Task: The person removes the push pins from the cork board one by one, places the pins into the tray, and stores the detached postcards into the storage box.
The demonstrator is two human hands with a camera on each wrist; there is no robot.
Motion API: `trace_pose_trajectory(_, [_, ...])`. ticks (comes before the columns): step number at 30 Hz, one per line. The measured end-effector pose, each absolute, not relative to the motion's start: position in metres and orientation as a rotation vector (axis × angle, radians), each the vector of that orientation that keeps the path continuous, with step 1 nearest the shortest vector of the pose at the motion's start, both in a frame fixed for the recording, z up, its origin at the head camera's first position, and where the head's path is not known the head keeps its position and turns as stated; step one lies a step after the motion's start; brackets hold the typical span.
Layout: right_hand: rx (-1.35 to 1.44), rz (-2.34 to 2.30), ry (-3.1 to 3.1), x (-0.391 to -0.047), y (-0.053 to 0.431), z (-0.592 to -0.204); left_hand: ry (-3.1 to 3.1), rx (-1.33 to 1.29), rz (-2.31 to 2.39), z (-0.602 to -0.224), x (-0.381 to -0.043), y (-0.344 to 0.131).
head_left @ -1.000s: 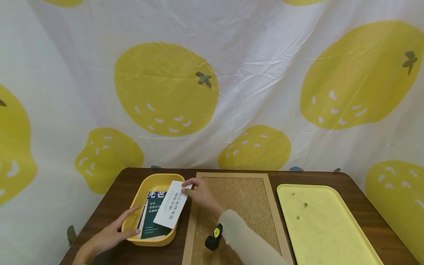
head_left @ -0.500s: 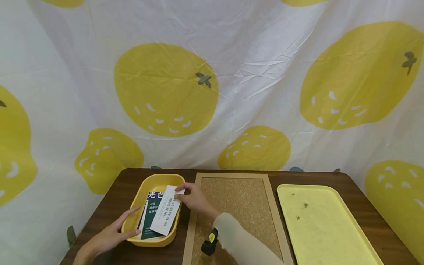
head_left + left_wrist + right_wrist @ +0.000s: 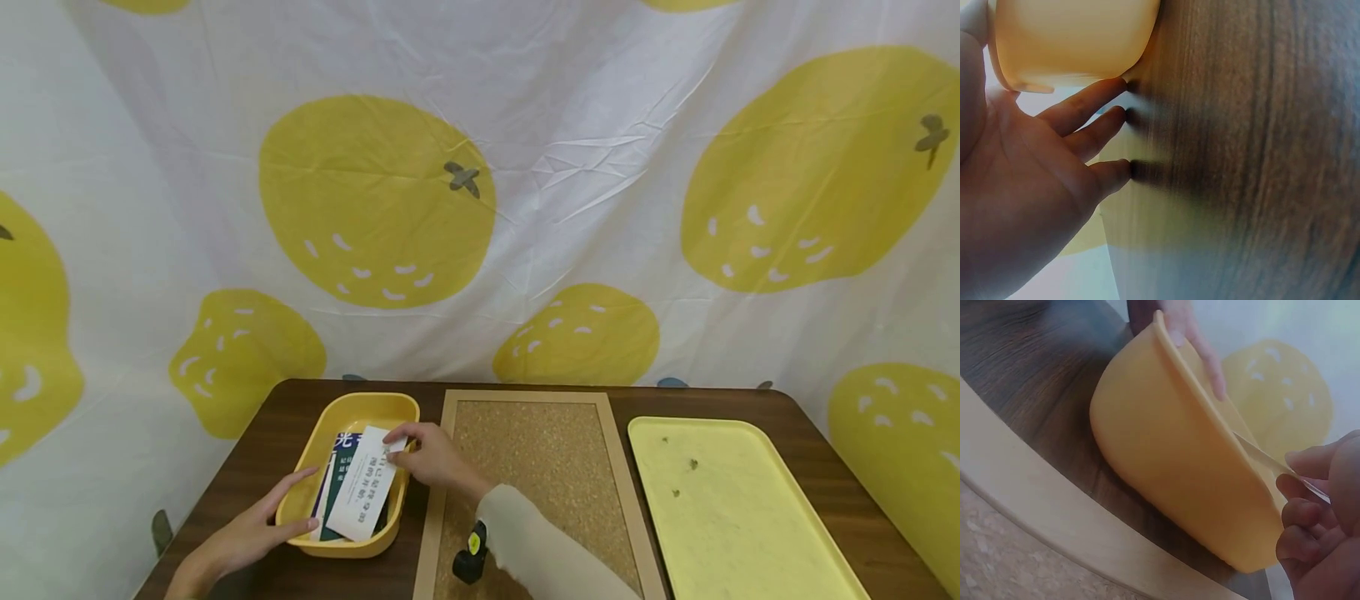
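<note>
The right hand pinches the top right corner of a white card with rows of dark Chinese characters. The card slants over a dark green and purple card lying in a yellow plastic basin. In the right wrist view, thumb and index finger hold the card edge-on at the basin's rim. On the basin's near left side, the left hand holds the rim, thumb and index finger reaching over it. Its other fingers stretch down beside the wall, tips at the tabletop.
A framed cork board lies right of the basin, beneath the right forearm. Further right is a pale yellow tray with several dark marks. All stand on a dark wooden table, with a lemon-print cloth hanging behind.
The right hand has moved left and slightly down, bringing the white card deeper into the basin and over more of the green card. The left hand stays where it was.
</note>
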State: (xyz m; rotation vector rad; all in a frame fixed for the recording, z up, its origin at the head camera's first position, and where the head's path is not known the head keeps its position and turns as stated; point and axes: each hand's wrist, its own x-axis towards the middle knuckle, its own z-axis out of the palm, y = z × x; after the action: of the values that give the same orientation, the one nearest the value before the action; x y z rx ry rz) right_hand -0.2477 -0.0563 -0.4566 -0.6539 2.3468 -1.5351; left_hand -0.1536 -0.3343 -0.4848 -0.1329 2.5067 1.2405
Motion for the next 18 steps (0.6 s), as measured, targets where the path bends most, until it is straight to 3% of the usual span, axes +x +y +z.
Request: trace_pose_trajectory(18, [-0.728,-1.268,2.506,-0.2452,-0.0603,-0.4616,2.522,-0.067,1.248,-0.4873,-0.1541,-0.3365])
